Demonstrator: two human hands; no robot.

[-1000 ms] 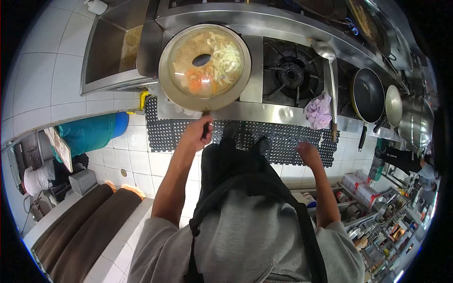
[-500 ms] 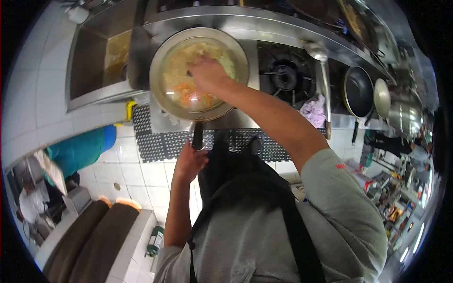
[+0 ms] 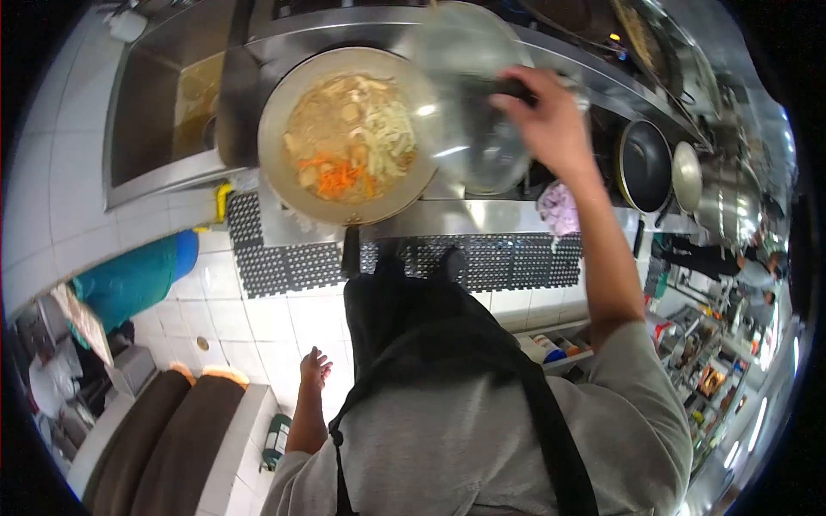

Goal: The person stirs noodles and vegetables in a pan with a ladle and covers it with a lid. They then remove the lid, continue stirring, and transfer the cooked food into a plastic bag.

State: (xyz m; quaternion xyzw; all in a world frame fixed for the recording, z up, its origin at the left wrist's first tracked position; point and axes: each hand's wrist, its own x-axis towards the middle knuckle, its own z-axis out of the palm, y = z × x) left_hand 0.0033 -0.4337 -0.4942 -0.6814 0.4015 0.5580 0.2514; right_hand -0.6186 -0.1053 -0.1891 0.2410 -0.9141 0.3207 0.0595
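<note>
My right hand [image 3: 551, 116] grips the dark knob of a glass lid [image 3: 477, 163], which is tilted and blurred by motion above the stove, right of the pan. The wide pan [image 3: 275, 138] stands uncovered, its black handle [image 3: 351, 251] pointing towards me. Inside lie shredded orange carrot [image 3: 340, 179], pale green shredded vegetable [image 3: 394, 142] and light brown pieces in liquid. Low at my side hangs my left hand [image 3: 316, 370], with nothing in it and its fingers loosely bent and apart.
A black frying pan [image 3: 647, 168] and a pinkish cloth [image 3: 559, 209] are at the right of the stove. On the left is a metal basin [image 3: 159, 176]. A perforated black mat [image 3: 516, 263] covers the floor before the stove. People stand far right.
The lid has come off the pan, moving up and right in my right hand. My left hand has let go of the pan handle and dropped to my side.
</note>
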